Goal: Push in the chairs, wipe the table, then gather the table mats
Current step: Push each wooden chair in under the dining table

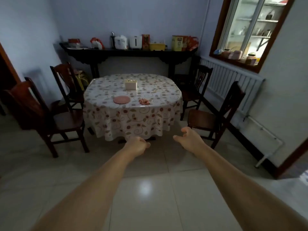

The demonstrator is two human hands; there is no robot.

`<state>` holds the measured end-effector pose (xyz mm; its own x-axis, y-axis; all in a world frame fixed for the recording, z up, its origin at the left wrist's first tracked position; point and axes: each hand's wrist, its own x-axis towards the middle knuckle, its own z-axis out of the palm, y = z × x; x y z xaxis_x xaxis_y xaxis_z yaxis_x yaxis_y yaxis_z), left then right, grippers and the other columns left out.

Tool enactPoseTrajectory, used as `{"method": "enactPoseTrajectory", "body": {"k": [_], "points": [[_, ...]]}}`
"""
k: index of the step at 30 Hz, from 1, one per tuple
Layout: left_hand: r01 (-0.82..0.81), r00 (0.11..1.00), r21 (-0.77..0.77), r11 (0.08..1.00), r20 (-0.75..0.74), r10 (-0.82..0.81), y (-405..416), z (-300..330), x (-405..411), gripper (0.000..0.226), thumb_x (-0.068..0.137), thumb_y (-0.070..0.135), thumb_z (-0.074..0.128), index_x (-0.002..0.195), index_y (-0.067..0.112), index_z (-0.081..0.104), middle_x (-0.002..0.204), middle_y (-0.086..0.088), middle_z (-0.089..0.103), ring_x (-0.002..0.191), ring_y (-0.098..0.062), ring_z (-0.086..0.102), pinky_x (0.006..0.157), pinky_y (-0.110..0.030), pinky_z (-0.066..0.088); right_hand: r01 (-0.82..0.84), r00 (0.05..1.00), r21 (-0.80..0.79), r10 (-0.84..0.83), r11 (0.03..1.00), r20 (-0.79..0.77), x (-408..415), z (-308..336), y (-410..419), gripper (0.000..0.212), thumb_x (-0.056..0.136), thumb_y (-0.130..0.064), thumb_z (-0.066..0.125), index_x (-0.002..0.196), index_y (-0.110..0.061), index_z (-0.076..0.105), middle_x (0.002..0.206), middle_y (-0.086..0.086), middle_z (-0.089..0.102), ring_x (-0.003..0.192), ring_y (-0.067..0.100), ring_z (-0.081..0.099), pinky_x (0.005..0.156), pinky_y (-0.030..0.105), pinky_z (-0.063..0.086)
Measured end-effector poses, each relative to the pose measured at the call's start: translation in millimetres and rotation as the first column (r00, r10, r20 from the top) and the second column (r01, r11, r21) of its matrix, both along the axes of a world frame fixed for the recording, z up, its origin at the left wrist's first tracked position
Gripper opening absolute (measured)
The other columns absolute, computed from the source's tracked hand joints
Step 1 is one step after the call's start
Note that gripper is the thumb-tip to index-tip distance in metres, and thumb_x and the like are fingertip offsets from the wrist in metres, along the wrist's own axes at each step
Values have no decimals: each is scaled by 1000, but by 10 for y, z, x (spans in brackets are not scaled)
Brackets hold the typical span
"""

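Observation:
A table (133, 120) under a floral cloth stands ahead of me. On it lie a round pink mat (121, 99), a crumpled pink cloth (144, 101) and a cream box (131, 85). Two dark wooden chairs stand pulled out on the left, one near (46, 117) and one far (70, 87). Two more stand on the right, one near (215, 117) and one far (195, 90). My left hand (137, 145) is stretched forward with fingers curled, holding nothing. My right hand (187, 139) reaches forward with loosely curled fingers, empty, short of the near right chair.
A dark sideboard (128, 52) with boxes and appliances runs along the back wall. A white radiator (230, 80) lines the right wall under a window (250, 30). Glossy tiled floor (145, 189) lies between me and the table.

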<state>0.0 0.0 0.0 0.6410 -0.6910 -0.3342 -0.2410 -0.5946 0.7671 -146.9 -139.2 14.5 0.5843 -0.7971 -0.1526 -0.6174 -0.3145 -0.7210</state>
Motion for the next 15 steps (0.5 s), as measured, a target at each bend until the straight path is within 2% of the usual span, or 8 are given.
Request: {"method": "enactPoseTrajectory", "body": {"k": [4,8,11,14,15], "points": [[73,997,-13,997,15,-73,-318,-36,-114,34,91,31,55,118,11,59,106,-8,64,98,-22,61,77,-31,43,32,999,3,-32,999,-24,-179,-31,-214,73,89,-40,61,146,-9,27,147,10,39,130,26,42,96,30,37],[128,991,-28,991,30,-127,-757,0,-331,38,91,31,55,123,10,56,120,-10,60,110,-24,57,86,-33,42,82,996,3,-82,997,-22,-392,-27,-555,73,88,-41,62,145,-10,30,142,8,44,125,23,47,93,30,40],[186,982,-34,982,47,-184,-1261,25,-514,33,92,30,54,117,9,59,117,-11,61,107,-25,57,79,-31,40,121,993,-3,-121,993,3,-578,-61,-986,71,87,-42,63,143,-11,33,134,6,51,110,19,54,80,27,44],[221,975,-31,975,47,-219,-1890,31,-699,39,91,31,54,123,9,56,122,-11,59,109,-24,56,77,-30,38,157,988,-30,-157,987,2,-780,-72,-1502,70,90,-39,60,145,-10,28,137,9,46,98,17,52,62,20,40],[227,973,-38,973,39,-225,-2101,27,-752,42,91,31,55,126,9,54,122,-11,58,110,-24,55,78,-30,38,164,986,-31,-164,986,3,-840,-81,-1698,70,90,-39,60,145,-10,27,139,9,44,99,17,52,62,19,40]]}}
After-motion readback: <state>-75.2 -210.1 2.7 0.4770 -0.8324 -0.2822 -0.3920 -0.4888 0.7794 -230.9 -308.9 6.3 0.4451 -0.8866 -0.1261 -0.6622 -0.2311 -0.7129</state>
